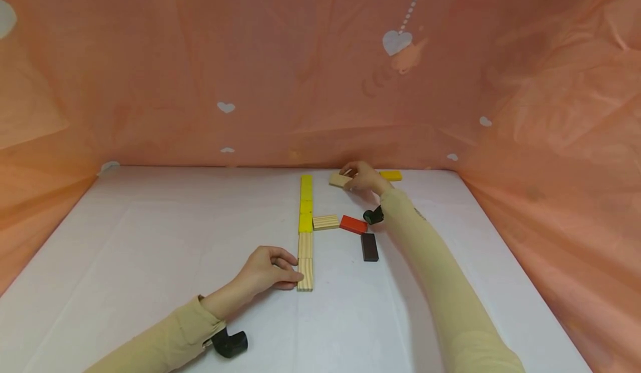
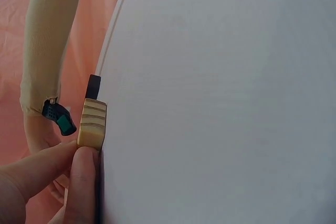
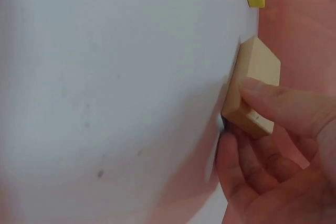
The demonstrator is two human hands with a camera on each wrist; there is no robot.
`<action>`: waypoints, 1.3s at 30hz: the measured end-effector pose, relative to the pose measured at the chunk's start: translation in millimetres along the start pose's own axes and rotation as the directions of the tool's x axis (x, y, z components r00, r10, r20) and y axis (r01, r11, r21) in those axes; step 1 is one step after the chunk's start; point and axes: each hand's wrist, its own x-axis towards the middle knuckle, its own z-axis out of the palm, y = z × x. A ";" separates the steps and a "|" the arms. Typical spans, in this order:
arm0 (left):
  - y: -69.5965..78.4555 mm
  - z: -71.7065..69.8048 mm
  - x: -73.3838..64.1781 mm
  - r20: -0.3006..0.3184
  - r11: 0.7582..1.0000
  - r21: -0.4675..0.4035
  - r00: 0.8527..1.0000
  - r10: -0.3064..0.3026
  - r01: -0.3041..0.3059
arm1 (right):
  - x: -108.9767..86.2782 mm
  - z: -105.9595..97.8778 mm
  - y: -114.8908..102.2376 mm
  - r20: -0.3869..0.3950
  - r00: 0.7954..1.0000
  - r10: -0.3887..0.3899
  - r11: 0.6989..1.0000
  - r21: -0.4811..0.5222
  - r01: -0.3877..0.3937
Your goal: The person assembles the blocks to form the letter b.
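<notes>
A straight line of yellow (image 1: 306, 206) and striped wooden blocks (image 1: 305, 244) lies on the white table. My left hand (image 1: 267, 270) is at its near end, thumb and fingertips touching the left side of the nearest striped block (image 1: 307, 281). In the left wrist view that block (image 2: 93, 121) shows end-on, with the fingertips right against it. At the far side, my right hand (image 1: 364, 178) pinches a plain wooden block (image 1: 339, 180). The right wrist view shows this block (image 3: 257, 72) tilted, thumb on one face and fingers below.
A striped block (image 1: 326, 222) branches right from the line, followed by a red block (image 1: 353, 224) and a dark brown block (image 1: 369, 248). Another yellow block (image 1: 392, 176) lies at the back, right of my right hand. Orange cloth (image 1: 300, 83) hangs behind and beside the table.
</notes>
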 end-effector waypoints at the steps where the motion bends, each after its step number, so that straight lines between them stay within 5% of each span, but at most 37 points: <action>1: 0.0 0.1 0.3 0.000 1.000 0.000 1.000 0.000 0.000 | -0.5 -0.3 0.1 0.002 1.000 0.000 1.000 -0.002 0.000; 14: 0.3 1.1 3.4 0.019 1.000 -0.013 1.000 0.004 -0.004 | -9.7 -9.4 15.8 0.002 0.995 -0.095 0.993 0.065 0.095; 17: 0.5 1.7 5.2 0.014 1.000 -0.006 1.000 0.001 -0.001 | -19.5 -15.7 12.3 -0.023 0.997 -0.073 0.995 0.064 0.075; 28: 0.4 0.3 9.2 0.006 1.000 0.007 1.000 -0.005 0.005 | -57.7 -43.5 -5.7 -0.007 0.983 -0.186 0.975 0.123 0.185; 39: 0.2 -2.1 12.2 0.002 0.999 -0.030 1.000 -0.029 0.029 | -103.4 -34.3 -16.0 0.108 0.964 -0.244 0.966 0.112 0.232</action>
